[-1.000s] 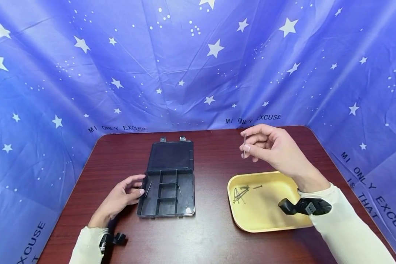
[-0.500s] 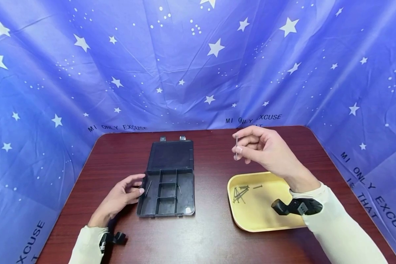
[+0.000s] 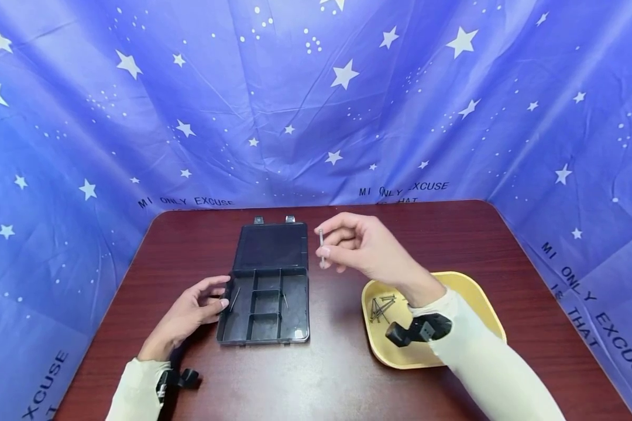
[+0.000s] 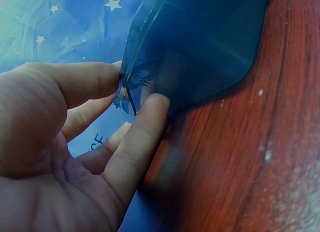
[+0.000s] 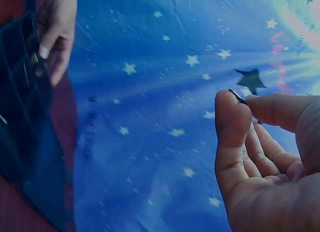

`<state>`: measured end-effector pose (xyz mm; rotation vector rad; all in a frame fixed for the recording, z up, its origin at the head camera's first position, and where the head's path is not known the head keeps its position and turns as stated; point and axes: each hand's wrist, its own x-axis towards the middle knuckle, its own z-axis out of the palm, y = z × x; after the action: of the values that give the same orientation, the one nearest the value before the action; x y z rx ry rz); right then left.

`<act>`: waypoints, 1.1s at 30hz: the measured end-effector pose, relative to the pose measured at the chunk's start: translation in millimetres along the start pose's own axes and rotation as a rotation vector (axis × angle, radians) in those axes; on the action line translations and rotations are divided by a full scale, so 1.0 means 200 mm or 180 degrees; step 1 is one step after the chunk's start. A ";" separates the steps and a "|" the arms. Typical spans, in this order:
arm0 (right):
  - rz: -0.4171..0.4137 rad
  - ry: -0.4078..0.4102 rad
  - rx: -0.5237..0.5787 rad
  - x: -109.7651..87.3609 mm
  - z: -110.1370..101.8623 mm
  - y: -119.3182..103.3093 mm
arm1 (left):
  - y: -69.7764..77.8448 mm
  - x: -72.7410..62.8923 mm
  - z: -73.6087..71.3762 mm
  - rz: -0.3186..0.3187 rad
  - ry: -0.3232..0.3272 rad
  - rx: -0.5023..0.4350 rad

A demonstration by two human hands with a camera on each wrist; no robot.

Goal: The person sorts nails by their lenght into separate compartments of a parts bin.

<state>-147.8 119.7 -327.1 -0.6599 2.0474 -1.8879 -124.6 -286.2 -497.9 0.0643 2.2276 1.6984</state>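
Observation:
My right hand (image 3: 374,248) pinches a thin metal nail (image 3: 321,237) upright between thumb and fingers, over the table just right of the box. In the right wrist view only a short dark bit of that nail (image 5: 236,95) shows at the fingertips. A black divided plastic box (image 3: 263,341) lies with its lid (image 3: 271,245) folded back. One nail (image 3: 235,299) leans in its left compartment; another nail (image 3: 285,300) lies right of the middle cells. My left hand (image 3: 186,316) grips the box's left edge, thumb and fingers on either side of the wall in the left wrist view.
A yellow tray (image 3: 379,345) stands right of the box, partly covered by my right forearm. Several nails (image 3: 381,310) lie crossed at its left end. The dark red wooden table (image 3: 326,386) ends at a blue starry curtain (image 3: 295,88).
My right hand has moved left with the nail, from above the tray to close beside the box, and slightly lower. My left hand stays on the box.

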 end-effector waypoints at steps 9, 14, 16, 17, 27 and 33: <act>0.0281 -0.0412 0.0352 0.22 0.28 0.15 | 0.02 0.01 -0.01 -0.0030 0.0009 0.0022; 0.0425 -0.0528 0.0401 0.33 0.45 0.24 | 0.02 0.01 -0.02 -0.0066 0.0030 0.0033; 0.0488 -0.0544 0.0441 0.37 0.51 0.29 | 0.02 0.00 -0.02 -0.0088 0.0042 0.0044; 0.0527 -0.0548 0.0466 0.39 0.54 0.32 | 0.02 0.00 -0.02 -0.0096 0.0048 0.0046; 0.1077 -0.0378 0.0568 0.48 0.74 0.52 | 0.00 -0.01 -0.02 -0.0027 0.0016 -0.0038; 0.1285 -0.0248 0.0601 0.47 0.73 0.57 | 0.00 0.01 0.00 -0.0070 -0.0022 -0.0027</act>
<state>-172.1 -48.9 -446.9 -0.2447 1.7640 -1.7550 -127.2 -285.1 -497.7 0.0436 2.2079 1.6936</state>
